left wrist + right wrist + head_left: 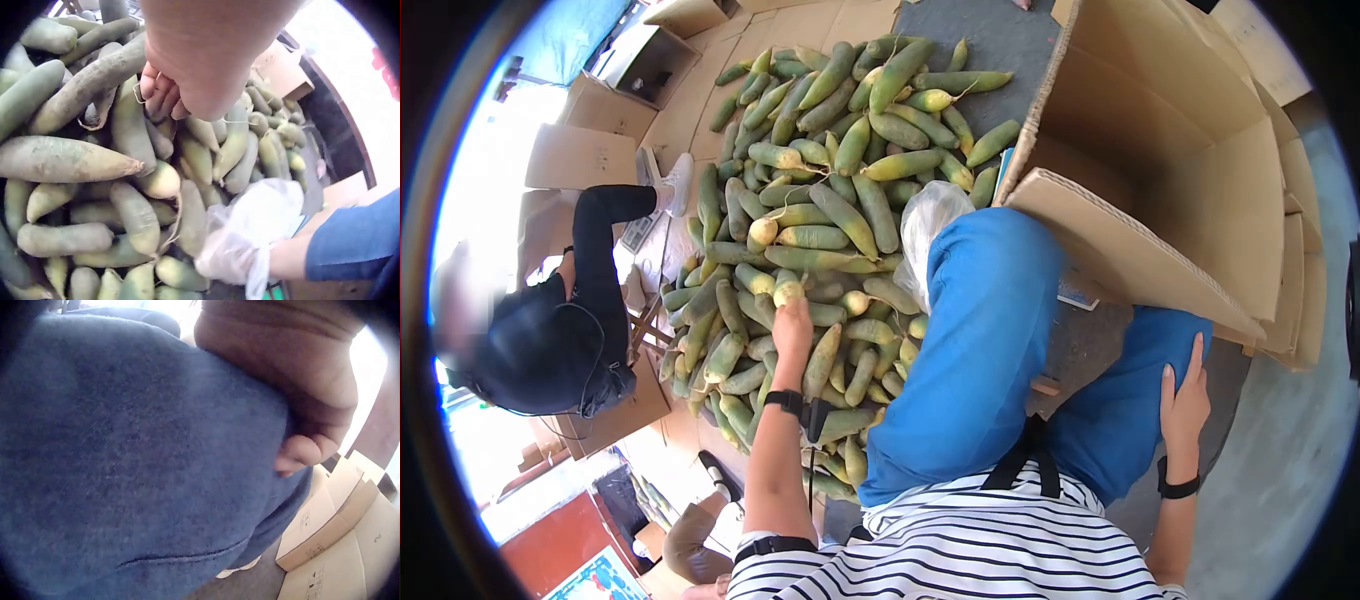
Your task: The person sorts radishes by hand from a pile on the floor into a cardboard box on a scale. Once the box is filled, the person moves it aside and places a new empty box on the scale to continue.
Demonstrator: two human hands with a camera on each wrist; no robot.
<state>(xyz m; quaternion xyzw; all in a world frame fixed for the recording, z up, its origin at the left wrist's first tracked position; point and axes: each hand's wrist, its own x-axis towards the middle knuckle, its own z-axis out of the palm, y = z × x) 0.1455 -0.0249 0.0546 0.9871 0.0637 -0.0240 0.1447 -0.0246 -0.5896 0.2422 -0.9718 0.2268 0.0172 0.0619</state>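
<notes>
A large heap of green radishes (830,215) (69,159) lies in front of the person. Over its near middle, the left hand (793,328) (194,69) curls its fingers at the pale end of a radish (787,288) and appears to grip it; the palm side is partly hidden. Other radishes lie close around and below these fingers. On the blue trouser leg (1115,410) (144,444) rests the right hand (1185,400) (294,381), its fingers extended along the knee in the head view, holding nothing.
An open cardboard box (1150,235) stands at the right, beside the knees. Clear plastic (935,225) (262,212) covers a foot beside the heap. Another person in dark clothes (550,345) sits at the left. Further cartons (605,105) (337,519) stand around.
</notes>
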